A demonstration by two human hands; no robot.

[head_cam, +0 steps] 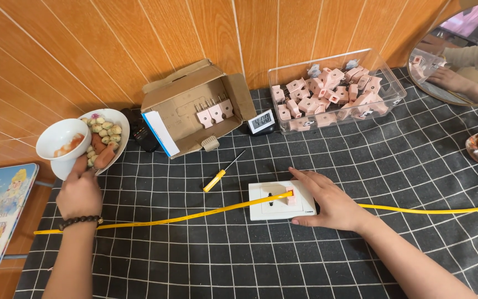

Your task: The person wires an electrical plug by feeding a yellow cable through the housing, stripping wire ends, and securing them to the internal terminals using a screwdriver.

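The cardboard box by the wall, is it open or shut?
Open: the cardboard box lies tipped with its flaps spread, and pink plugs show inside.

left hand (78,194): raised, grip seemingly closed | right hand (330,205): flat, fingers spread

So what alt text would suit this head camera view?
A person's right hand rests on a white socket plate crossed by a yellow cable, while the left hand holds a white cup beside a bowl of snacks.

Home worktable: food bowls (84,145), plug parts (336,88).
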